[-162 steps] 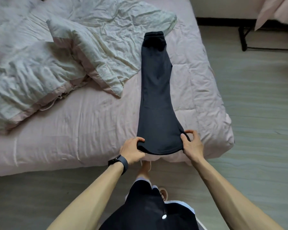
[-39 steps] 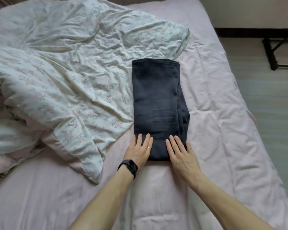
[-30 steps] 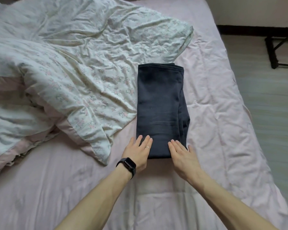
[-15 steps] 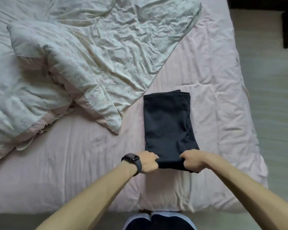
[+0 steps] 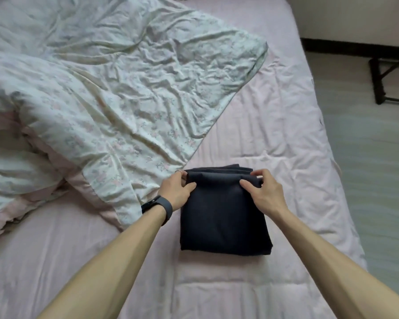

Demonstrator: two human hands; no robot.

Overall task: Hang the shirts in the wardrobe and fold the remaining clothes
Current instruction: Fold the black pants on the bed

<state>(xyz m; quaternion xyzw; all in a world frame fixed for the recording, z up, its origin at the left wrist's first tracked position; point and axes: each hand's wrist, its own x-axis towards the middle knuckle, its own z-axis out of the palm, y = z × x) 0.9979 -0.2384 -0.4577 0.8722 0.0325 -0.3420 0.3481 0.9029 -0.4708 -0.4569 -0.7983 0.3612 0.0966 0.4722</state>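
Navy folded trousers (image 5: 224,217) beside the floral duvet (image 5: 129,95) are being pinched by left hand (image 5: 177,189) and right hand (image 5: 264,192); layers need squaring.

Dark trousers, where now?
Head view, centre-right: dark trousers lie folded on the pink sheet, right of the floral duvet, left hand and right hand gripping the far edge.

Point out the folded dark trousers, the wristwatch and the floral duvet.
folded dark trousers (image 5: 224,222): head view, middle of the top layer.
wristwatch (image 5: 165,207): head view, dark band round the wrist.
floral duvet (image 5: 129,93): head view, its crumpled middle.
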